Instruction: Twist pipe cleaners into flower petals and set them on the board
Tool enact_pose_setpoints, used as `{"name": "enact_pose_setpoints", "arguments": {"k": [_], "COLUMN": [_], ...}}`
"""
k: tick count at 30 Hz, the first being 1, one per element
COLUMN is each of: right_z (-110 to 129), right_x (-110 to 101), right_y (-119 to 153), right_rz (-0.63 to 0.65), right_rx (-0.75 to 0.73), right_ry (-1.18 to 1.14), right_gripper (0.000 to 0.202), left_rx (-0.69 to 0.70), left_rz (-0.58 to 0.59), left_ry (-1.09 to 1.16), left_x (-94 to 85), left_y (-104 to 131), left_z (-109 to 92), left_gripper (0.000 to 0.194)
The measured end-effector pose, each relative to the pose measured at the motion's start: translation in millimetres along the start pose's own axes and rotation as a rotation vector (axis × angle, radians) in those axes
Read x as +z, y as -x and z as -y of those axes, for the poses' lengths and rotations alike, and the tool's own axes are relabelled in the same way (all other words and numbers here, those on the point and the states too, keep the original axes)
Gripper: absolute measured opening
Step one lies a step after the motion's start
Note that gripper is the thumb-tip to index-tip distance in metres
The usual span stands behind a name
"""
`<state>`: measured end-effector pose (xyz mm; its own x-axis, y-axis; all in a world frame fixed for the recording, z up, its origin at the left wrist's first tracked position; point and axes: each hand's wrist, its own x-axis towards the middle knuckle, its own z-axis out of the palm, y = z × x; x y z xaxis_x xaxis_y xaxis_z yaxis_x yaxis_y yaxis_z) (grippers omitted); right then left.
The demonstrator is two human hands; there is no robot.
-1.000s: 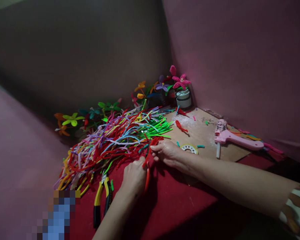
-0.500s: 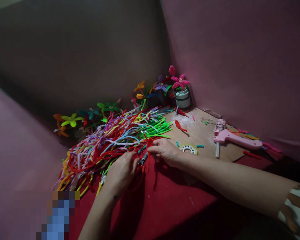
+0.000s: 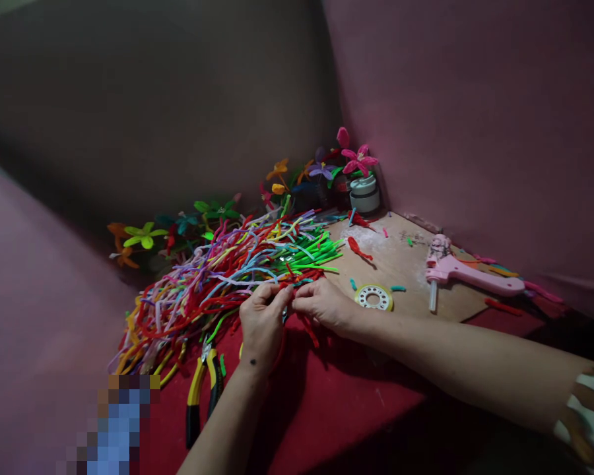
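My left hand (image 3: 261,324) and my right hand (image 3: 327,305) meet in front of the heap of coloured pipe cleaners (image 3: 237,264). The fingertips of both are pinched around a red pipe cleaner (image 3: 311,331), and its end dangles below my right hand. Just under the left fingers a bit of a dark metal tool (image 3: 285,315) shows; the rest of it is hidden. Yellow-and-black pliers (image 3: 194,396) lie left of my left wrist on the red cloth (image 3: 336,396).
Fuzzy flowers, among them a yellow-green one (image 3: 143,235) and a pink one (image 3: 360,159), stand along the back. On the brown board (image 3: 400,264) are a tape roll (image 3: 373,299), a pink glue gun (image 3: 475,274) and a red looped piece (image 3: 359,249).
My left hand has moved right and up to the red pipe cleaner beside my right hand. The pliers are now uncovered, and the dark metal tool is more hidden. The view shifted slightly.
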<state>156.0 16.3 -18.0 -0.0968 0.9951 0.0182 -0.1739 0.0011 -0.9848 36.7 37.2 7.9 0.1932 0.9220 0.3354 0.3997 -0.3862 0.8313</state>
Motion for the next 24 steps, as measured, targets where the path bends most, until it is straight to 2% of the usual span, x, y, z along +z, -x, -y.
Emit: {"name": "enact_pose_setpoints", "arguments": {"k": [3, 7, 11, 13, 15, 17, 21, 24], "right_z": [0, 4, 10, 11, 11, 9, 5, 2], "right_x": [2, 2, 1, 1, 1, 2, 1, -1], "right_y": [0, 2, 6, 6, 5, 4, 2, -3], "right_rz": [-0.056, 0.004, 0.024, -0.038, -0.096, -0.1, 0.019, -0.002], "right_rx": [0.047, 0.092, 0.092, 0.07, 0.052, 0.049, 0.077, 0.115], "right_ry": [-0.002, -0.031, -0.012, -0.008, -0.014, -0.045, -0.154, -0.253], "right_gripper": [0.015, 0.016, 0.018, 0.019, 0.024, 0.027, 0.02, 0.021], "left_rx": [0.123, 0.104, 0.166, 0.098, -0.04, -0.13, -0.173, -0.186], "left_rz": [-0.054, -0.01, -0.089, -0.057, 0.072, 0.169, 0.086, 0.134], "left_ry": [-0.168, -0.113, -0.15, -0.076, 0.015, 0.044, 0.1, 0.142], "left_x": [1.8, 0.2, -0.8, -0.7, -1.3, -2.5, 1.0, 13.0], "left_y": [0, -3, -6, -7, -9, -14, -31, -46], "left_z": [0, -1, -1, -3, -4, -8, -16, -23], "left_gripper": [0.018, 0.019, 0.017, 0.019, 0.023, 0.023, 0.022, 0.022]}}
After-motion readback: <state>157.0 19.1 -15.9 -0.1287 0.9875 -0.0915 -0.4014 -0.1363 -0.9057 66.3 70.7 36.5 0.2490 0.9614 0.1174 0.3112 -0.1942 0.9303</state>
